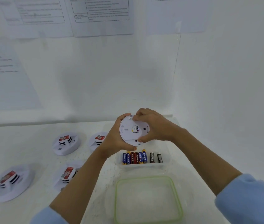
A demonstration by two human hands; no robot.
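Note:
I hold a round white smoke detector point(129, 130) above the table with its back plate facing me. My left hand point(116, 139) cups it from the left and underneath, fingers curled round the rim. My right hand point(154, 126) grips the right side, with its fingers over the top edge and its thumb on the lower edge. Below the detector a clear tray point(165, 164) holds several batteries point(136, 157) in blue, red and black, lying side by side.
Several more white smoke detectors with red labels lie on the white table, such as a far one point(65, 143), another point(98, 140) beside it, a near one point(67, 174) and one point(10, 181) at the left. A green-rimmed clear lid point(147, 199) lies close to me. Printed sheets hang on the wall.

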